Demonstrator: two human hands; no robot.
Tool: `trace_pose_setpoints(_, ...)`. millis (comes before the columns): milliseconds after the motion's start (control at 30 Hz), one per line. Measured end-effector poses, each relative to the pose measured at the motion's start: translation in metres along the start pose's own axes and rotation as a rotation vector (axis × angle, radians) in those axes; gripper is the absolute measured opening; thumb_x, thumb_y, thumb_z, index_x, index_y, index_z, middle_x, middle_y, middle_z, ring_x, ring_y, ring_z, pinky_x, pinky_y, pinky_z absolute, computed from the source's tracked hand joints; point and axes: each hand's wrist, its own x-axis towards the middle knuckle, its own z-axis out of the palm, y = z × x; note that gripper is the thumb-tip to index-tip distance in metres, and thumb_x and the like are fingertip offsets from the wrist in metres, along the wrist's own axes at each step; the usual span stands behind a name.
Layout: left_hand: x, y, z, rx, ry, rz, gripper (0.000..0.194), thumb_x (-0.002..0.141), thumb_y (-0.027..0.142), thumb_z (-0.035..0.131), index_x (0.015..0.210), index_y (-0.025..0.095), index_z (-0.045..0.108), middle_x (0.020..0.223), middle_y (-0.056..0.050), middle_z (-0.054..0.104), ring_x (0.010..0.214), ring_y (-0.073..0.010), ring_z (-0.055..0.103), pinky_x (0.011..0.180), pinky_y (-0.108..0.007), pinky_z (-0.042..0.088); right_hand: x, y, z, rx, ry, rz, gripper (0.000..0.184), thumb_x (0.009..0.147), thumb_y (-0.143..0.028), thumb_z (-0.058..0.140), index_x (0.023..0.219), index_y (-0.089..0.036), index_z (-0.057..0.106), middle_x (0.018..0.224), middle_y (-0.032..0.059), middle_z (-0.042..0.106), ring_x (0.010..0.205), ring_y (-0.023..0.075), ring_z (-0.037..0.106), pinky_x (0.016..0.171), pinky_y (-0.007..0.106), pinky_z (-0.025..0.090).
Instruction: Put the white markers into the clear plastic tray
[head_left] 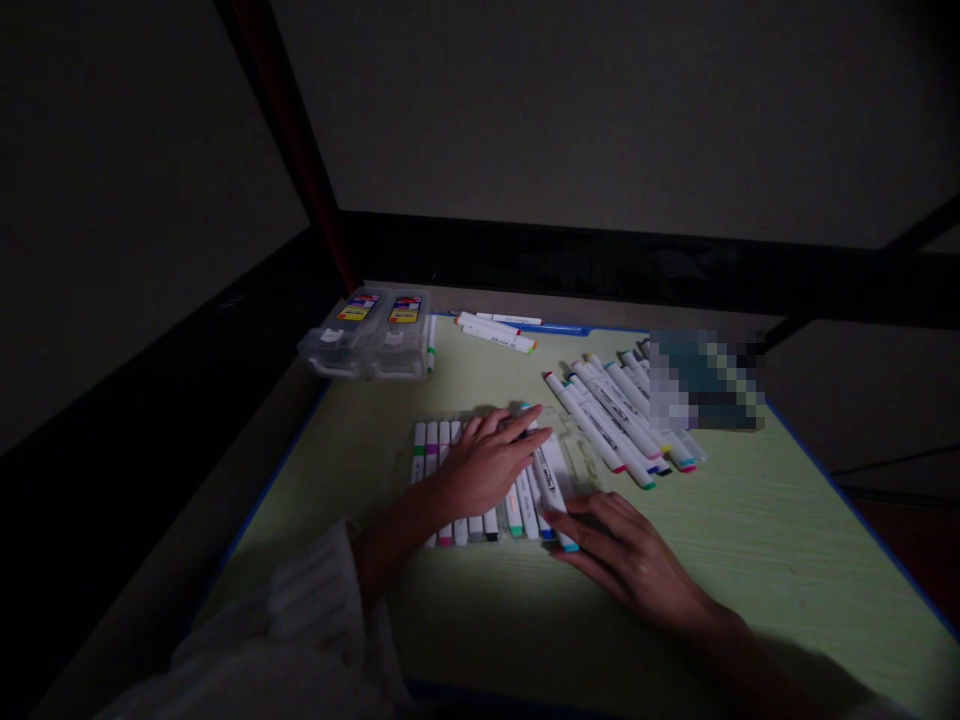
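A row of white markers with coloured caps (435, 450) lies side by side on the pale green tabletop (750, 560). My left hand (487, 465) rests flat on top of this row, fingers stretched out toward the right. My right hand (622, 555) lies just right of the row's near end, fingers extended and touching the last marker (556, 485) at its teal-capped tip. It presses against that marker and grips nothing.
A second loose group of markers (615, 420) lies fanned out to the right. A few more markers (496, 333) sit at the far edge. Two clear plastic cases (375, 335) stand at the far left corner. A blurred patch covers the far right. The room is dark.
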Motion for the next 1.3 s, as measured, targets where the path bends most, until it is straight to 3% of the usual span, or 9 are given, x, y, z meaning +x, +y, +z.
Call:
trace_pose_setpoints(300,0.0,0.0,0.003,0.018,0.028,0.001,0.039,0.088,0.022,0.034,0.126,0.026,0.038,0.142,0.003,0.028,0.117,-0.0226,0.033,0.091,-0.039,0.034,0.004,-0.003,-0.003,-0.026,0.002,0.002,0.028,0.087,-0.031,0.045,0.112,-0.021,0.056,0.091,0.0068,0.06,0.084,0.0183,0.056,0.071,0.034,0.048)
trace_pose_setpoints(633,-0.001,0.0,0.002,0.073,0.036,0.009,0.04,0.088,0.023,0.036,0.128,0.027,0.036,0.142,0.001,0.028,0.116,-0.0213,0.036,0.092,-0.036,0.033,0.008,-0.007,-0.006,-0.042,-0.117,0.041,0.031,0.087,-0.031,0.046,0.114,-0.017,0.052,0.088,0.0067,0.057,0.083,0.0198,0.051,0.076,0.039,0.039)
trace_pose_setpoints(1000,-0.002,-0.001,0.002,-0.008,0.018,-0.079,0.054,0.087,0.027,0.037,0.136,0.018,0.016,0.145,-0.011,0.019,0.127,-0.0238,0.03,0.095,-0.039,0.034,0.008,-0.005,-0.016,-0.007,0.024,0.072,0.021,0.087,-0.023,0.046,0.106,-0.019,0.055,0.089,0.0056,0.054,0.084,0.0178,0.051,0.082,0.039,0.033)
trace_pose_setpoints(1300,-0.002,-0.001,0.002,-0.02,0.021,-0.094,0.049,0.087,0.028,0.038,0.133,0.016,0.024,0.142,-0.012,0.026,0.127,-0.0239,0.031,0.097,-0.04,0.033,-0.004,0.015,-0.017,-0.171,0.126,0.268,0.024,0.087,-0.026,0.045,0.107,-0.018,0.056,0.09,0.0073,0.054,0.09,0.0213,0.049,0.081,0.04,0.034)
